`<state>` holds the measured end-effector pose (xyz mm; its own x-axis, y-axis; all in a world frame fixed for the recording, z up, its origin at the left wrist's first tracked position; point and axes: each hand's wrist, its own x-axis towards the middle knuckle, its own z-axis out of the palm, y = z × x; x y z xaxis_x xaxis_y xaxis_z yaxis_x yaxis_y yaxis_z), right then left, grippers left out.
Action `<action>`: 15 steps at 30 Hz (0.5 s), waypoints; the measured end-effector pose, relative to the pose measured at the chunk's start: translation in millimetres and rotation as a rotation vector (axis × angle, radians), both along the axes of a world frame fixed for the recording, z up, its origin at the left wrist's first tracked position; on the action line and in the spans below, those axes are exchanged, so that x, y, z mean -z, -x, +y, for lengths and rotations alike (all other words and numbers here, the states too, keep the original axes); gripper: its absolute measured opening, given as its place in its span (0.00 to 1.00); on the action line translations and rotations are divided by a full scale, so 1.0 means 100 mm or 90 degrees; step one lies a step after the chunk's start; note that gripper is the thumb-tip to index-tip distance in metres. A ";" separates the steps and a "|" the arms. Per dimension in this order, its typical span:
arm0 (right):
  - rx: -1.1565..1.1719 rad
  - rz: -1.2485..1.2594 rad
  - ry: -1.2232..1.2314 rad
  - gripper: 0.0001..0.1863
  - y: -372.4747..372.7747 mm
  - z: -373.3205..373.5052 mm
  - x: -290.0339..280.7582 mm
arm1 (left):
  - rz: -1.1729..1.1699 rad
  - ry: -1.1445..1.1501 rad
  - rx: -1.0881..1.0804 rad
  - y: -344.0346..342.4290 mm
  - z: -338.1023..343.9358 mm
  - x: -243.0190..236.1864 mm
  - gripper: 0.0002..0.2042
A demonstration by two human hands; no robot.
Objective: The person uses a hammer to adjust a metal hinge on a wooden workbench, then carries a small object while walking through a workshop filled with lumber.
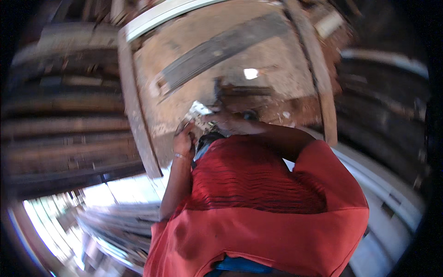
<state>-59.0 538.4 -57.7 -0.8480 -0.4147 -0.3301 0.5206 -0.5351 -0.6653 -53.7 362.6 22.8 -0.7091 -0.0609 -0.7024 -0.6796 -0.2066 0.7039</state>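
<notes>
My left hand (185, 137) is in front of my body, a thin bracelet (180, 156) at its wrist. Its fingers look curled around something blurred that I cannot make out. Just beyond the fingers is a small white piece (200, 108), between the two hands; whether either hand touches it is unclear. My right hand (227, 123) reaches across from the right, close to the left one. Motion smears its fingers, so its grip does not show. Both hands are over the brown floor panel (184, 46).
A long dark plank (226, 48) lies slanted across the panel. Wooden beams (136, 106) (318, 69) border it on both sides, and a pale rail (166, 16) crosses the far edge. Stacked timber (69, 124) stands at the left, more (383, 101) at the right.
</notes>
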 end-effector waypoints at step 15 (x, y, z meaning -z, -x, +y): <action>0.649 -0.212 -0.211 0.23 -1.85 -0.25 0.09 | -0.048 0.005 0.597 0.00 -0.45 0.69 0.15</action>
